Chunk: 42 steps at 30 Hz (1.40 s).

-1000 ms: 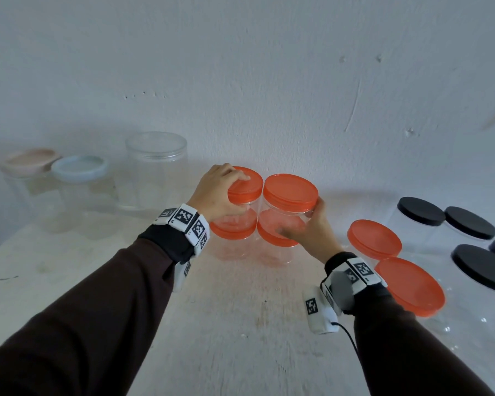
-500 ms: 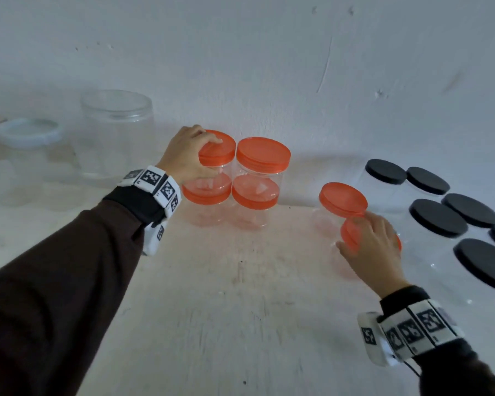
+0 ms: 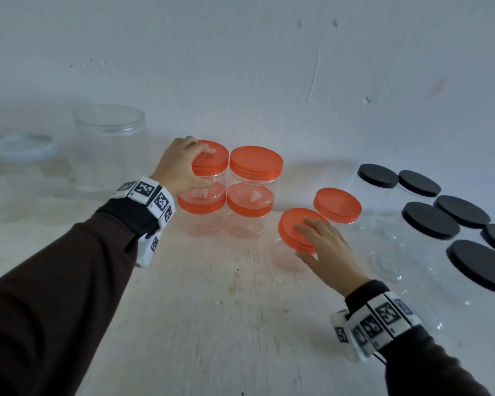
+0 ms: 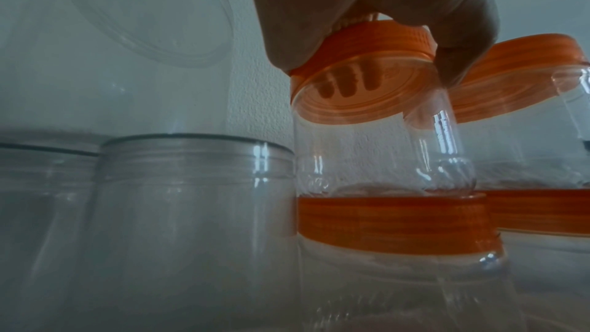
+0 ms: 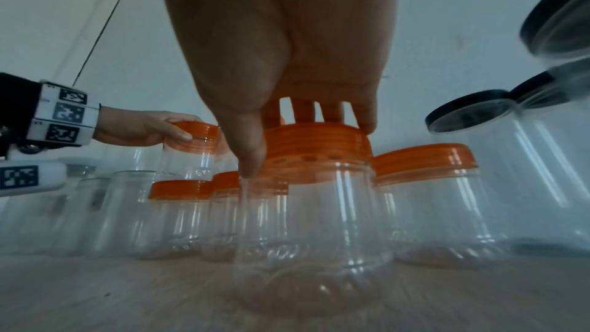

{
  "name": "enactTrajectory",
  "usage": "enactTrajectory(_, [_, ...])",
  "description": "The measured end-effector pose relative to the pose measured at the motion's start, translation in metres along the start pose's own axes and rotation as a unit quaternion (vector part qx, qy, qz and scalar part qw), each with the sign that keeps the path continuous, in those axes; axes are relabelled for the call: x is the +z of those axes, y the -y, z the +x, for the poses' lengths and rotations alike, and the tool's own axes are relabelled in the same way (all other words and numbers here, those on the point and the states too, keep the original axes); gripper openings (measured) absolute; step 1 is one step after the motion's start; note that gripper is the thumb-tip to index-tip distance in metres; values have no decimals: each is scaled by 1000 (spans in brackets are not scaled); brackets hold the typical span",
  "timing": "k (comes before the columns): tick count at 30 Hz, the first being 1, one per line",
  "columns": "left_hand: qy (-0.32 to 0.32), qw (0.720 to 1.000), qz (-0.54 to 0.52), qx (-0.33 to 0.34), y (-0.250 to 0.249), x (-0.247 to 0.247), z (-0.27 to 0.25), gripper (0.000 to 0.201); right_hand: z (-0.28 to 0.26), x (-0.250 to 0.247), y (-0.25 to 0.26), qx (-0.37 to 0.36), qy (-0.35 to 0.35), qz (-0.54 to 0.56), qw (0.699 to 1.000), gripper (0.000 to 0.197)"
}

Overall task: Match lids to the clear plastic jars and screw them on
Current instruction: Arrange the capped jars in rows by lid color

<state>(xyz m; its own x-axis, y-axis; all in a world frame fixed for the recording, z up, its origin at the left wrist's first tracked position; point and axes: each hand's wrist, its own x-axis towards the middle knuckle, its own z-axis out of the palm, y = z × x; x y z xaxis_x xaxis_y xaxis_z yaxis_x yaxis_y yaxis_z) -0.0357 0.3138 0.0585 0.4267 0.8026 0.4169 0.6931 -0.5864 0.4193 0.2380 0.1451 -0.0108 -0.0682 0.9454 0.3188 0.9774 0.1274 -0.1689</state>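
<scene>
Two stacks of small clear jars with orange lids stand by the wall. My left hand (image 3: 207, 167) grips the orange lid (image 3: 215, 158) of the upper jar (image 4: 376, 155) in the left stack; its fingers (image 4: 459, 59) curl over the lid (image 4: 360, 85). The right stack's top lid (image 3: 256, 162) is untouched. My right hand (image 3: 302, 241) sits on the near orange-lidded jar (image 5: 313, 236), with fingers across its lid (image 5: 319, 145) and the thumb (image 5: 252, 160) down the near side. Another orange-lidded jar (image 3: 337, 205) stands just behind it.
Several taller clear jars with black lids (image 3: 430, 220) crowd the right side. At the left stand a big jar with a clear lid (image 3: 110, 144) and a blue-lidded jar (image 3: 23, 147). The white tabletop (image 3: 226, 324) lies bare in front of me.
My right hand left the right stack, reached to the near orange-lidded jar and has brought it leftward toward the stacks. My left hand stays on its lid.
</scene>
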Motion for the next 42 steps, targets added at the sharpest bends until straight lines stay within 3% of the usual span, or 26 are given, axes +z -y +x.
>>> enactTrajectory(13, [-4,1000,1,4,1,1,1,60,45,6,-11,17,39,0,999,55])
enactTrajectory(18, [0,1000,-2,4,1,1,0,63,49,5,-28,78,24,-14,997,89])
enactTrajectory(22, [-1,1000,-3,2,2,1,1,70,47,2,-54,141,65,-45,987,105])
enactTrajectory(28, [-3,1000,-5,5,3,1,1,65,42,-12,-65,150,78,-162,972,89])
enactTrajectory(33, [-4,1000,0,8,4,2,1,61,33,-23,-56,165,90,-200,962,79])
enactTrajectory(35, [-1,1000,2,5,3,1,0,63,31,-25,-51,159,78,-167,970,78])
enactTrajectory(39, [1,1000,1,2,1,0,0,64,35,-24,-35,108,51,-2,993,78])
enactTrajectory(42, [2,1000,-4,3,1,0,-1,63,43,-16,-21,37,67,12,997,66])
